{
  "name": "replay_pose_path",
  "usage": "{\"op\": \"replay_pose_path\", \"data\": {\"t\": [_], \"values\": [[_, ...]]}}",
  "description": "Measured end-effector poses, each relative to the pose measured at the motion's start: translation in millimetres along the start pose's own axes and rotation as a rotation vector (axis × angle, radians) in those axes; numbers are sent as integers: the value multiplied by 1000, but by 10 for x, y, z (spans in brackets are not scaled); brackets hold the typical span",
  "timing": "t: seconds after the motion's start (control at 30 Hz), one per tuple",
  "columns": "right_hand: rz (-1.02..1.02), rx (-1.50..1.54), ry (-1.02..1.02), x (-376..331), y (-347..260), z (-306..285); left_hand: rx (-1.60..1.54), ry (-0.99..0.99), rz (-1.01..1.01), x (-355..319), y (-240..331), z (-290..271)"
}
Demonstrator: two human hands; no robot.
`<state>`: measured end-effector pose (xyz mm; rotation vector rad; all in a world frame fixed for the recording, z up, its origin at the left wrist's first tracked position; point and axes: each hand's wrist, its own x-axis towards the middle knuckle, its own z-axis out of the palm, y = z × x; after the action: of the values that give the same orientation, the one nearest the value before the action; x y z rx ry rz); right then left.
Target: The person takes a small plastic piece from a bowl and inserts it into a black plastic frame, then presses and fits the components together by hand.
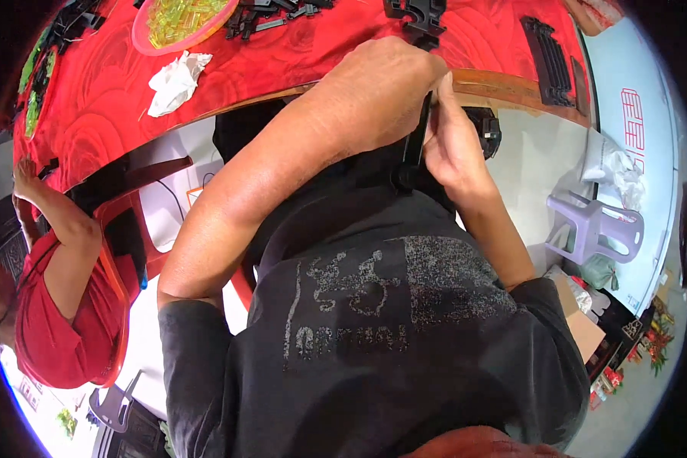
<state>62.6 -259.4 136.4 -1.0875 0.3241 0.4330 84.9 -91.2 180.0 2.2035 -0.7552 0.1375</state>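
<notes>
Left hand [385, 84]: the forearm is coming up from the lower left and bending across the chest; the hand is curling into a loose fist, with the fingers closing around the top of a black plastic part [414, 149]
Right hand [454, 145]: it is rising from the lower right, standing just beside the left hand; the fingers are lying flat and close together along the right side of the same part, pressing on it
Black plastic part: a narrow dark strip, standing almost upright between the two hands, in front of the chest and just near of the table edge; only a thin side of it is showing, so I cannot tell its full shape
Table [282, 53]: it is lying far, under a red flowered cloth
Pink bowl [177, 23]: it is sitting far left on the cloth, holding small yellow-green pieces
White tissue [174, 80]: it is lying crumpled, near of the bowl
Other black parts [271, 15]: they are lying scattered at the far edge, and a long black grille [548, 61] is lying far right
Other person [53, 298]: in a red shirt, sitting at the left, one hand resting on the table edge
Lilac plastic stool [599, 229]: it is standing on the floor at the right, well apart from the hands
</notes>
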Motion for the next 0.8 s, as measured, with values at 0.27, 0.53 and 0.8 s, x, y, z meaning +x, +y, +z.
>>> {"op": "replay_pose_path", "data": {"t": [0.27,0.53,0.8], "values": [[179,76,-268,-250,144,-88,110,-43,-19,-86,-178,27],[175,-128,-320,-394,115,-106,124,-16,-72,-141,-212,-68],[-32,-441,-259,-387,79,-130,279,4,-52,-93,-11,-151]]}}
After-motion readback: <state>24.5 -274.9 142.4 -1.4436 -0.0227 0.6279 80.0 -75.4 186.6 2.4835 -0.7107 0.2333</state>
